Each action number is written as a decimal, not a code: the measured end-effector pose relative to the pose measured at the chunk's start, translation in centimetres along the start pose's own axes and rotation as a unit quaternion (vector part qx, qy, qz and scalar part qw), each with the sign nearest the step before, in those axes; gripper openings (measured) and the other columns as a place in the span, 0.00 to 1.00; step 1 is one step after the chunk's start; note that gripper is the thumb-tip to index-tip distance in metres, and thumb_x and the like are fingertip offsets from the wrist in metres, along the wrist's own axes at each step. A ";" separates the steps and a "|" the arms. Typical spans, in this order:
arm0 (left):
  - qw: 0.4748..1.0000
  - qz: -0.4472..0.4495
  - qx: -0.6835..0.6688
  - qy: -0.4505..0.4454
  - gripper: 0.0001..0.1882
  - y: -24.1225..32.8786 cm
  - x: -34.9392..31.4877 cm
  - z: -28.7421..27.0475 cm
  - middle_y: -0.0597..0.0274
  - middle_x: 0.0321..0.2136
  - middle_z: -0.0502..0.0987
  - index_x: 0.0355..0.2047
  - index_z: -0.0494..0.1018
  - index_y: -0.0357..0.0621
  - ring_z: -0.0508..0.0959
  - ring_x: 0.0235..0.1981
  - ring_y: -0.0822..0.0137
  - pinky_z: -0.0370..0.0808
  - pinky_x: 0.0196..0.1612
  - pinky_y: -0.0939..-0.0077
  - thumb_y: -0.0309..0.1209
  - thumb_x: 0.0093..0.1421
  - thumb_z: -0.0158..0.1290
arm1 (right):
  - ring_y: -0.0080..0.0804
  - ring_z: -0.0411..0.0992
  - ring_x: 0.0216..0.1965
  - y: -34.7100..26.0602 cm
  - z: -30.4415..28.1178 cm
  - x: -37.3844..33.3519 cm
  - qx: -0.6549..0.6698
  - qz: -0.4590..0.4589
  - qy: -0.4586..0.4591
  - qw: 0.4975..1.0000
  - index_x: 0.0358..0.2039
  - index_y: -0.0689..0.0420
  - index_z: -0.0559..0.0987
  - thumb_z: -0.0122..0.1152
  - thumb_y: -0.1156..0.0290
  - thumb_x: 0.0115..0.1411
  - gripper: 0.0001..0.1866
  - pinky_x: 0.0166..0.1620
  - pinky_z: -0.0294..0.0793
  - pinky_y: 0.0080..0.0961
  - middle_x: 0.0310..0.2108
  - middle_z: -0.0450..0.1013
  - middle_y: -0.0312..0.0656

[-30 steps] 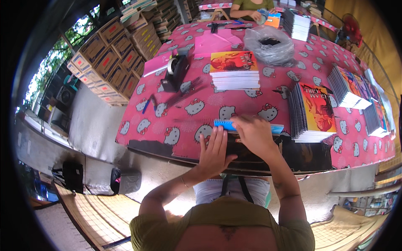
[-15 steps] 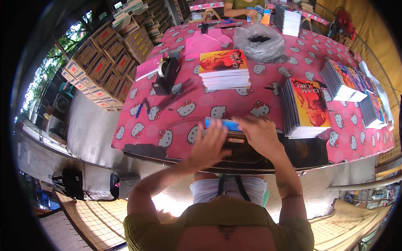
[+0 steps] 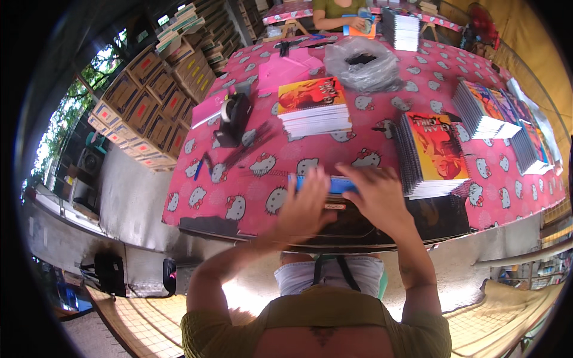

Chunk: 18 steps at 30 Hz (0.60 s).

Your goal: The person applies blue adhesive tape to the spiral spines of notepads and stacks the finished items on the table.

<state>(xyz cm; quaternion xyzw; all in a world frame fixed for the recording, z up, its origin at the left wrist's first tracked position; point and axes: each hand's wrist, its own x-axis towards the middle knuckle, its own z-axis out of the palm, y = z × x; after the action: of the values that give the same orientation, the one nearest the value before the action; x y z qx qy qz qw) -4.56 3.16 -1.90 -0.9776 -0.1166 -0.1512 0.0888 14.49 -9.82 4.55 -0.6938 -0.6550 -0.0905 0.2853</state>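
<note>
A narrow blue strip [image 3: 341,185] lies at the near edge of the table, on a dark panel [image 3: 370,224]. It looks like the edge of a notebook, but my hands cover much of it. My left hand [image 3: 304,206] lies over its left end with fingers stretched forward and slightly blurred. My right hand [image 3: 379,197] rests on the right end, fingers extended and apart. Faint thin coil wire trails off to the left of the strip. Right of my right hand stands a stack of spiral notebooks [image 3: 433,152] with red and yellow covers.
Another notebook stack [image 3: 313,107] stands ahead, near a black tape dispenser [image 3: 233,119], dark wire coils [image 3: 250,143] and blue-handled pliers [image 3: 203,167]. A plastic bag [image 3: 362,65] lies farther back. More notebooks [image 3: 486,110] stand at right. A co-worker [image 3: 343,21] sits opposite. Cartons [image 3: 140,107] are piled left.
My left hand has moved a little right along the strip, closer to my right hand. Both hands stay on it. The whole view has shifted slightly.
</note>
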 end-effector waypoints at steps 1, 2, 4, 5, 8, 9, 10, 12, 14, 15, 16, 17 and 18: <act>0.997 0.044 -0.038 -0.047 0.41 1.5 -2.3 1.4 0.35 0.69 0.55 0.67 0.57 0.30 0.51 0.73 0.39 0.43 0.69 0.32 0.55 0.67 0.45 | 0.38 0.79 0.44 1.1 -0.2 -0.6 0.134 0.012 0.014 0.991 0.57 0.54 0.74 0.72 0.71 0.54 0.29 0.47 0.74 0.36 0.47 0.80 0.43; 0.993 0.069 -0.079 0.047 0.41 1.7 -4.4 3.4 0.36 0.69 0.56 0.67 0.58 0.31 0.53 0.72 0.39 0.44 0.69 0.31 0.54 0.67 0.46 | 0.36 0.79 0.45 2.5 0.5 -1.3 0.270 0.019 0.028 0.962 0.58 0.55 0.74 0.73 0.73 0.53 0.31 0.48 0.75 0.34 0.47 0.79 0.44; 0.997 -0.006 0.013 0.075 0.43 0.0 1.3 -0.5 0.36 0.68 0.58 0.67 0.59 0.32 0.54 0.72 0.40 0.43 0.69 0.32 0.56 0.65 0.48 | 0.28 0.77 0.45 5.2 3.7 -3.7 0.511 0.103 0.025 0.853 0.54 0.60 0.76 0.74 0.78 0.53 0.28 0.51 0.75 0.24 0.45 0.79 0.43; 0.993 -0.050 0.066 0.085 0.44 -1.1 3.6 -2.1 0.37 0.68 0.59 0.67 0.59 0.32 0.54 0.72 0.40 0.43 0.69 0.32 0.57 0.64 0.49 | 0.25 0.77 0.44 5.0 4.8 -4.2 0.502 0.119 0.055 0.855 0.52 0.60 0.77 0.74 0.78 0.54 0.25 0.49 0.75 0.23 0.43 0.80 0.41; 0.998 0.039 -0.028 0.028 0.42 0.5 1.2 0.0 0.33 0.68 0.57 0.67 0.58 0.29 0.53 0.72 0.39 0.44 0.69 0.31 0.54 0.66 0.48 | 0.18 0.77 0.37 4.7 6.4 -4.4 0.469 0.136 0.154 0.859 0.44 0.59 0.81 0.73 0.76 0.56 0.16 0.41 0.75 0.19 0.37 0.81 0.37; 0.994 0.077 -0.073 -0.010 0.41 1.3 -0.8 1.1 0.32 0.68 0.57 0.67 0.58 0.29 0.53 0.72 0.38 0.44 0.69 0.31 0.53 0.67 0.47 | 0.18 0.76 0.37 4.4 6.5 -4.1 0.458 0.133 0.154 0.865 0.44 0.59 0.81 0.73 0.76 0.56 0.15 0.40 0.75 0.19 0.36 0.81 0.37; 0.990 0.117 -0.052 0.054 0.42 1.2 -2.0 2.5 0.30 0.68 0.56 0.66 0.58 0.27 0.52 0.72 0.37 0.45 0.68 0.31 0.53 0.66 0.49 | 0.18 0.76 0.36 3.9 6.5 -3.7 0.451 0.129 0.153 0.870 0.43 0.59 0.81 0.73 0.76 0.56 0.15 0.40 0.75 0.19 0.36 0.81 0.36; 0.994 0.003 0.025 0.106 0.44 -0.7 3.3 -0.5 0.32 0.68 0.56 0.66 0.59 0.28 0.53 0.72 0.39 0.45 0.69 0.31 0.55 0.63 0.51 | 0.20 0.76 0.39 3.8 6.4 -3.9 0.463 0.161 0.126 0.862 0.40 0.60 0.80 0.73 0.77 0.55 0.13 0.43 0.75 0.20 0.37 0.80 0.36; 0.990 -0.033 0.095 0.103 0.46 -0.9 5.8 -2.0 0.34 0.69 0.56 0.66 0.58 0.29 0.53 0.73 0.41 0.45 0.69 0.33 0.56 0.61 0.53 | 0.19 0.76 0.36 4.1 7.3 -4.0 0.482 0.150 0.142 0.851 0.40 0.59 0.80 0.74 0.76 0.55 0.13 0.41 0.75 0.20 0.36 0.80 0.37; 0.996 0.013 0.042 0.071 0.45 0.0 3.8 -0.9 0.34 0.69 0.55 0.66 0.57 0.29 0.52 0.73 0.41 0.44 0.69 0.33 0.54 0.62 0.52 | 0.19 0.76 0.34 4.2 7.7 -4.1 0.491 0.145 0.150 0.846 0.40 0.58 0.80 0.74 0.75 0.55 0.13 0.39 0.75 0.19 0.36 0.81 0.38; 0.997 0.057 -0.009 0.049 0.44 1.4 0.5 1.2 0.34 0.69 0.55 0.67 0.57 0.29 0.52 0.73 0.40 0.44 0.70 0.33 0.53 0.64 0.51 | 0.19 0.76 0.34 4.1 7.5 -3.8 0.473 0.128 0.158 0.857 0.40 0.58 0.80 0.74 0.75 0.55 0.13 0.39 0.75 0.19 0.35 0.80 0.38; 0.992 0.106 -0.058 0.026 0.42 2.1 -1.3 2.5 0.34 0.70 0.54 0.67 0.56 0.29 0.52 0.73 0.40 0.43 0.70 0.33 0.51 0.65 0.51 | 0.19 0.76 0.34 3.7 7.6 -3.7 0.455 0.113 0.169 0.867 0.40 0.58 0.79 0.74 0.75 0.55 0.14 0.38 0.75 0.20 0.35 0.80 0.38; 0.991 0.112 -0.051 0.060 0.43 2.1 -1.2 2.5 0.34 0.70 0.54 0.67 0.57 0.29 0.52 0.73 0.40 0.42 0.70 0.32 0.52 0.64 0.50 | 0.19 0.76 0.33 3.4 7.7 -3.4 0.440 0.100 0.182 0.874 0.40 0.58 0.79 0.74 0.75 0.55 0.14 0.38 0.75 0.20 0.34 0.80 0.37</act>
<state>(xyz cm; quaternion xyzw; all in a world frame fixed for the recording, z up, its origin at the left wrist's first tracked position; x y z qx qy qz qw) -4.46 1.47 -4.90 -0.9770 0.0074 -0.2039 0.0620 15.46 -8.71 -4.44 -0.5299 -0.4910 0.1113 0.6824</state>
